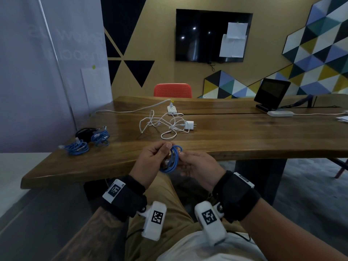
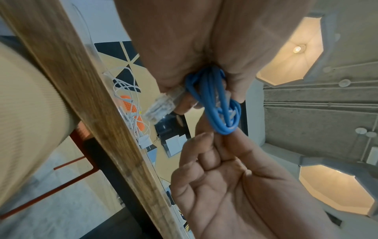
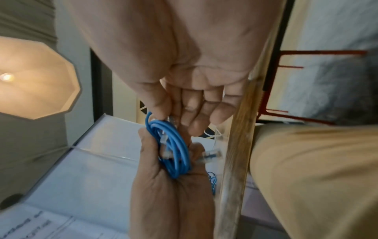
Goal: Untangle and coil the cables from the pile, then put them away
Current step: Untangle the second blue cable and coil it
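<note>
1. Now gripping a small blue cable coil (image 1: 172,159) in the left hand (image 1: 153,160), fingers and thumb curled round the loops, just above the near edge of the bench (image 1: 244,140) and over the lap.
2. Pinching the far end of the same coil with the right hand (image 1: 197,166), thumb and forefinger closed on it, the other fingers (image 2: 196,163) hanging loosely curled.
3. Showing a clear plug (image 2: 161,107) sticking out beside the left thumb in the left wrist view, and a second clear plug (image 3: 210,155) jutting from the coil in the right wrist view.
4. Lying on the bench well ahead of the hands: a tangled white cable (image 1: 165,125) with a white charger (image 1: 189,125), near a white power strip (image 1: 172,109).
5. Resting at the bench's left end: two coiled blue cables (image 1: 79,146) and (image 1: 100,137), side by side, with something black (image 1: 83,133) behind them, too dark to identify.
6. Standing farther back: an orange chair (image 1: 172,90) and a small dark screen (image 1: 272,94).
</note>
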A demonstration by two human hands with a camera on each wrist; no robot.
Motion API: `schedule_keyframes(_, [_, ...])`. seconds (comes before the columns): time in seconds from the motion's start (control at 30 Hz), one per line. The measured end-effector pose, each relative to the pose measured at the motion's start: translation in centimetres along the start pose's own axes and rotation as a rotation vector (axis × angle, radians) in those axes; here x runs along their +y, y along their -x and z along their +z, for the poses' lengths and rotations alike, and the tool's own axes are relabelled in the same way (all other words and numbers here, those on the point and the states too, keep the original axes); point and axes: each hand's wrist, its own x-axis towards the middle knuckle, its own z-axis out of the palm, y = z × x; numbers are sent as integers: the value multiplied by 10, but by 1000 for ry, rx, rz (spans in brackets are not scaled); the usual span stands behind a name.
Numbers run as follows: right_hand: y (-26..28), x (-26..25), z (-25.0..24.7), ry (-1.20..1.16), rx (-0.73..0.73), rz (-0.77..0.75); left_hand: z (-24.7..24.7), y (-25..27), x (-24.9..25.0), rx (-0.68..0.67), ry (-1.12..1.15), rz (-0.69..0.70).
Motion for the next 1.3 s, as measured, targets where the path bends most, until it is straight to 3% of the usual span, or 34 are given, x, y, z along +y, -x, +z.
schedule_keyframes(0.17, [2, -3, 5, -136, -52, 94, 0, -1, -4, 20, 66, -31])
schedule_keyframes(0.33, [4, -3, 7, -114, -53, 112, 4, -1, -7, 29, 225, -111])
schedule_keyframes(0.43, [3, -5, 4, 0, -2, 24, 7, -2, -5, 39, 332, -160])
schedule_keyframes(0.73, [5, -8, -7, 567, 115, -395, 5, -2, -1, -27, 289, -152])
schedule_keyframes(0.83, [5, -5, -4, 572, 189, -481, 8, 0, 1, -42, 181, -94])
schedule_keyframes(1.07, [4, 3, 12, 139, 203, -282, 10, 0, -1, 76, -110, 96])
schedule_keyframes(1.2, [6, 0, 9, 118, 181, -223, 10, -1, -1, 103, -84, 106])
schedule_keyframes(1.3, [4, 0, 11, -4, 59, -90, 11, 1, 0, 80, -49, 98])
